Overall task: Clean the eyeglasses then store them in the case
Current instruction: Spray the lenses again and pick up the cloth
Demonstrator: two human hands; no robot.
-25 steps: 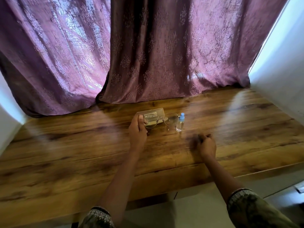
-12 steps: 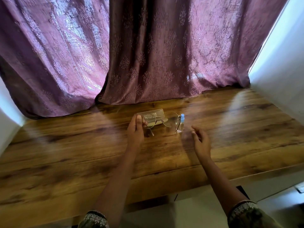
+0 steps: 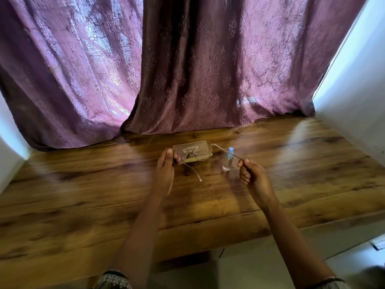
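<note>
Thin gold-framed eyeglasses (image 3: 203, 152) are held up above the wooden table (image 3: 83, 195), both temples unfolded. My left hand (image 3: 165, 171) pinches the left lens rim between thumb and fingers. My right hand (image 3: 253, 178) pinches the tip of the right temple. Behind the glasses a flat translucent case (image 3: 187, 147) with printed text lies on the table, partly seen through the lenses. A small clear spray bottle (image 3: 227, 160) with a blue cap stands upright just right of the case, between my hands.
Purple patterned curtains (image 3: 187, 69) hang along the table's back edge. White walls close in at the left and at the right (image 3: 358, 90). The table's front edge runs under my forearms.
The glasses have come up off the table in my left hand. My right hand has moved forward from the table and taken the right temple tip.
</note>
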